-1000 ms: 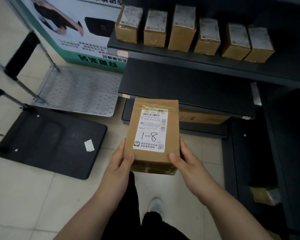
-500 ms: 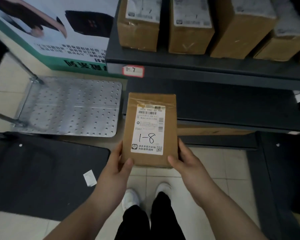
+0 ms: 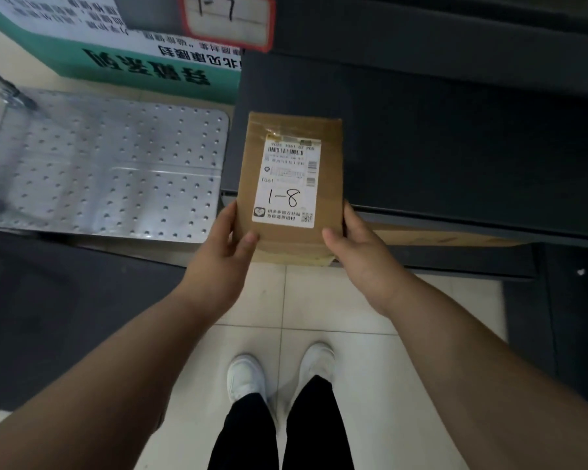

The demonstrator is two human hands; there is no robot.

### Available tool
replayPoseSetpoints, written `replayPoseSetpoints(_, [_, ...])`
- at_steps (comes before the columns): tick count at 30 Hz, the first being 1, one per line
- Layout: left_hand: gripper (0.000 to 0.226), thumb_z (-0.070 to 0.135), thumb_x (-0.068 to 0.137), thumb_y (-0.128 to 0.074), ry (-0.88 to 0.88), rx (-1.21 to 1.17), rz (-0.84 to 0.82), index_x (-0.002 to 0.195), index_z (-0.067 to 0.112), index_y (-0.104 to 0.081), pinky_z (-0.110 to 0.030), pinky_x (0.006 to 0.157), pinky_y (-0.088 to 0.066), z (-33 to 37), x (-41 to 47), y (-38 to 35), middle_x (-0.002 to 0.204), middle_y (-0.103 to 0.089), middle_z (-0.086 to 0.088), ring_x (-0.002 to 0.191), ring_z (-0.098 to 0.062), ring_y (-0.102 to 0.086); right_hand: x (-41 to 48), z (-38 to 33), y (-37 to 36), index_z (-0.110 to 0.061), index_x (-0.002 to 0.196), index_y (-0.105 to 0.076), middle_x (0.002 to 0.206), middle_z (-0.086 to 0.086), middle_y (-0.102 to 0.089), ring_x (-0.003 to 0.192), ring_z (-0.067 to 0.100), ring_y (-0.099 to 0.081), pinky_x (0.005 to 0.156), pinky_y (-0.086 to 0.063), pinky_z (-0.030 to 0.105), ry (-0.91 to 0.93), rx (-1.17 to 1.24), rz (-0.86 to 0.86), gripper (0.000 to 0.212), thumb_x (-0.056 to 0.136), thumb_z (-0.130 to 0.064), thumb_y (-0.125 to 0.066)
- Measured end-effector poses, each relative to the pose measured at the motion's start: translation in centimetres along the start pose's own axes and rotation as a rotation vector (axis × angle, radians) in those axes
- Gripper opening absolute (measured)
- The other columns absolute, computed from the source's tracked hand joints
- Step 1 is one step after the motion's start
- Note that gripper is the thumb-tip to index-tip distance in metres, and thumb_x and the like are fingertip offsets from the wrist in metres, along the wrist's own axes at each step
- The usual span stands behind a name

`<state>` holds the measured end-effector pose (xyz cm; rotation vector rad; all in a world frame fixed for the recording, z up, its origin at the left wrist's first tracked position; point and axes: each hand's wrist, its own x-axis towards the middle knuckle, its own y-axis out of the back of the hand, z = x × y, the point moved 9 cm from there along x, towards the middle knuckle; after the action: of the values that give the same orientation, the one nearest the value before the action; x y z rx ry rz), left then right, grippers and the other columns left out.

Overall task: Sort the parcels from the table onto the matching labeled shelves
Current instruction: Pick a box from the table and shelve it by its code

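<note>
Head view: a brown cardboard parcel (image 3: 289,184) is held out in front of the person, its far half over the front left corner of a dark shelf board (image 3: 438,147) and its near end out past that board's front edge. The left hand (image 3: 224,252) clasps the parcel's near left edge, thumb on the top face; the right hand (image 3: 360,252) clasps the near right edge the same way, so both hands are closed on the parcel. A white shipping label (image 3: 287,181) on the top face carries a barcode and the handwritten mark "1-8".

Above, on the front lip of the next shelf up, a red-bordered shelf tag (image 3: 228,18) reads "1-7" (its top is cut off by the frame). Below the dark board a flat cardboard box (image 3: 438,237) lies on a lower shelf, its front edge showing just right of the right hand.

Left of the shelving a perforated metal cart platform (image 3: 109,164) sits on the floor, with a green and white printed board (image 3: 116,45) behind it and a dark mat (image 3: 65,317) in front. White shoes (image 3: 279,371) and black trouser legs stand on the pale floor tiles (image 3: 370,385), near the shelf's base.
</note>
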<state>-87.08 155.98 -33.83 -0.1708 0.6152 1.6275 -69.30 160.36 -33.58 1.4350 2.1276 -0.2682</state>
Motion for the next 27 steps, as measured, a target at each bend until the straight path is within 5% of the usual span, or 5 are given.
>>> replayPoseSetpoints(6, [0.061, 0.038, 0.097, -0.046, -0.045, 0.279, 0.021, 0.15, 0.03, -0.018, -0.034, 0.102, -0.04, 1.2, 3.6, 0.3, 0.141, -0.048, 0.009, 0.125, -0.014, -0.05, 3.3, 0.0, 0.8, -0.039, 0.149, -0.018, 0.144, -0.013, -0.043, 0.13, 0.009, -0.04, 0.11, -0.029, 0.034, 0.01, -0.045, 0.057, 0.055, 0.1, -0.031, -0.042])
replayPoseSetpoints(10, [0.063, 0.04, 0.096, -0.047, -0.068, 0.368, 0.116, 0.151, 0.026, -0.019, -0.033, 0.103, -0.04, 3.2, 4.1, 1.1, 0.144, -0.047, 0.003, 0.125, -0.019, -0.051, 3.0, -2.1, 2.1, -0.033, 0.15, -0.012, 0.15, -0.01, -0.033, 0.123, -0.002, -0.033, 0.102, -0.028, 0.022, 0.076, -0.117, 0.191, 0.057, 0.101, -0.03, -0.04])
replayPoseSetpoints(16, [0.053, 0.023, 0.098, -0.036, -0.514, 0.823, 0.089, 0.148, 0.009, -0.026, -0.035, 0.117, -0.016, 5.4, -1.4, -1.3, 0.155, -0.019, -0.004, 0.145, -0.018, -0.014, -2.6, -4.2, -0.6, -0.024, 0.15, 0.0, 0.152, -0.017, 0.007, 0.143, 0.002, 0.008, 0.117, -0.002, 0.024, 0.373, -0.827, 0.196, 0.057, 0.1, -0.033, -0.028])
replayPoseSetpoints(23, [0.056, 0.029, 0.094, -0.029, -0.474, 1.153, -0.053, 0.143, 0.001, -0.034, -0.042, 0.112, -0.017, 2.2, -1.4, -3.3, 0.152, -0.029, -0.013, 0.141, -0.027, -0.026, -1.5, -1.0, -2.0, -0.008, 0.146, -0.027, 0.154, 0.007, -0.025, 0.142, 0.019, -0.02, 0.111, -0.016, 0.044, 0.314, -1.227, 0.169, 0.06, 0.094, -0.037, -0.028])
replayPoseSetpoints(27, [0.058, 0.031, 0.096, -0.018, -0.431, 1.195, -0.043, 0.148, 0.006, -0.018, -0.036, 0.117, -0.006, 3.5, 1.5, -3.0, 0.155, -0.01, -0.007, 0.144, -0.018, -0.01, 1.1, -2.1, -1.7, -0.017, 0.147, 0.013, 0.149, -0.004, 0.024, 0.138, 0.01, 0.022, 0.118, 0.009, 0.04, 0.23, -1.283, 0.071, 0.06, 0.1, -0.04, -0.017])
